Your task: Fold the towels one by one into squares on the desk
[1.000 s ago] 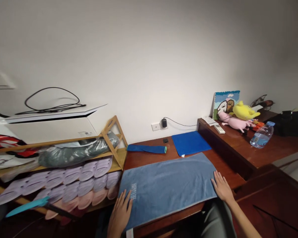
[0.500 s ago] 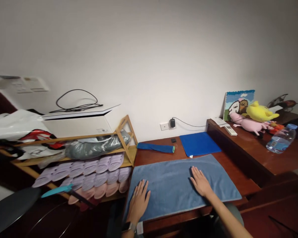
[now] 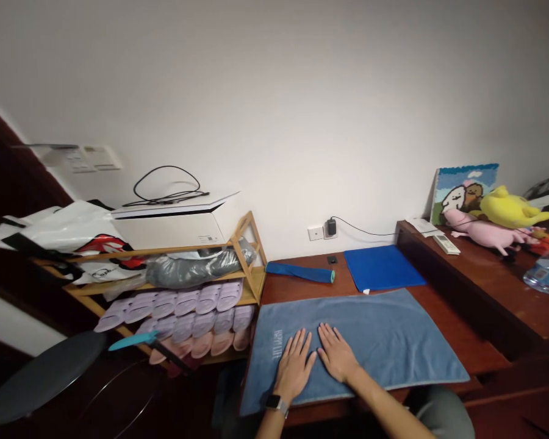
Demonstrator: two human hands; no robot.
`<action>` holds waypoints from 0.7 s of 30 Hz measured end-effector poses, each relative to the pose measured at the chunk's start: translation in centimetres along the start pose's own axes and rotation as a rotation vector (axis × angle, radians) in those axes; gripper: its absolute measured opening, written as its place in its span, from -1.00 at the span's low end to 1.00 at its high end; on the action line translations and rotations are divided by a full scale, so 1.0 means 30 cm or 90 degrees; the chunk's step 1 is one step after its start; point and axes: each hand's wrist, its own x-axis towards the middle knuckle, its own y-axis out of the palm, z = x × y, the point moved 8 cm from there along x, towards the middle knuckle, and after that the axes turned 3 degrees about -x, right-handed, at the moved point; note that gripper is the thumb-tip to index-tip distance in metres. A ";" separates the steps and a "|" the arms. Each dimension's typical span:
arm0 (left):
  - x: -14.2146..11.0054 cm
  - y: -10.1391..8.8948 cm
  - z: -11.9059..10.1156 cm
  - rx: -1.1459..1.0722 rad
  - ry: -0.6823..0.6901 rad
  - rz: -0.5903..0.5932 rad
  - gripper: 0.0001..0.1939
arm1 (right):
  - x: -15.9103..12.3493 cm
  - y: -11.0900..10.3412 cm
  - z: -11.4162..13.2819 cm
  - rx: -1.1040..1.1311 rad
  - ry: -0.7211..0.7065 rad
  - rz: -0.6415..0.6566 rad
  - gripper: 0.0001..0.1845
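Observation:
A grey-blue towel (image 3: 384, 341) lies spread out on the dark wooden desk (image 3: 476, 341), its front edge reaching the desk's front edge. Pale lettering shows on its left part. My left hand (image 3: 295, 360) rests flat on the towel just right of the lettering, fingers stretched out, a watch on the wrist. Close beside it, my right hand (image 3: 338, 356) also lies flat on the cloth with fingers extended. Neither hand grips anything. Soft wrinkles run across the towel's right half. Behind it lie a folded bright blue cloth (image 3: 384, 268) and a rolled blue cloth (image 3: 299, 272).
Left of the desk stands a wooden rack (image 3: 251, 274) with rows of slippers (image 3: 205, 299) and a white box (image 3: 174, 228) on top. A raised shelf at right holds plush toys (image 3: 507, 210), a remote (image 3: 447, 244) and a water bottle (image 3: 546, 274). A charger (image 3: 332, 227) is plugged into the wall.
My two hands have come together: the left moved right, uncovering the lettering, and the right moved left. The camera view has turned slightly left.

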 end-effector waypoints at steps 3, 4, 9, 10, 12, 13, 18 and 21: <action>-0.018 0.005 0.006 -0.002 0.000 -0.014 -0.37 | -0.030 -0.022 -0.053 -0.004 0.030 -0.032 -0.28; -0.021 0.009 0.004 -0.004 0.003 -0.012 -0.36 | -0.039 -0.023 -0.070 -0.004 0.041 -0.031 -0.28; -0.022 0.024 -0.004 -0.012 0.001 0.016 -0.33 | -0.069 -0.034 -0.127 -0.014 0.088 -0.020 -0.29; -0.020 0.026 -0.004 -0.013 -0.001 0.017 -0.32 | -0.076 -0.040 -0.143 -0.017 0.103 -0.019 -0.29; -0.019 0.029 -0.001 -0.014 -0.004 0.017 -0.32 | -0.099 -0.051 -0.186 -0.020 0.133 -0.012 -0.28; -0.018 0.031 0.001 -0.014 -0.004 0.018 -0.32 | -0.115 -0.059 -0.213 -0.022 0.145 -0.014 -0.27; -0.017 0.039 0.012 -0.007 -0.010 0.025 -0.32 | -0.242 -0.110 -0.396 -0.053 0.189 -0.049 -0.26; -0.014 0.038 0.014 -0.007 -0.010 0.029 -0.33 | -0.325 -0.137 -0.511 -0.071 0.219 -0.058 -0.25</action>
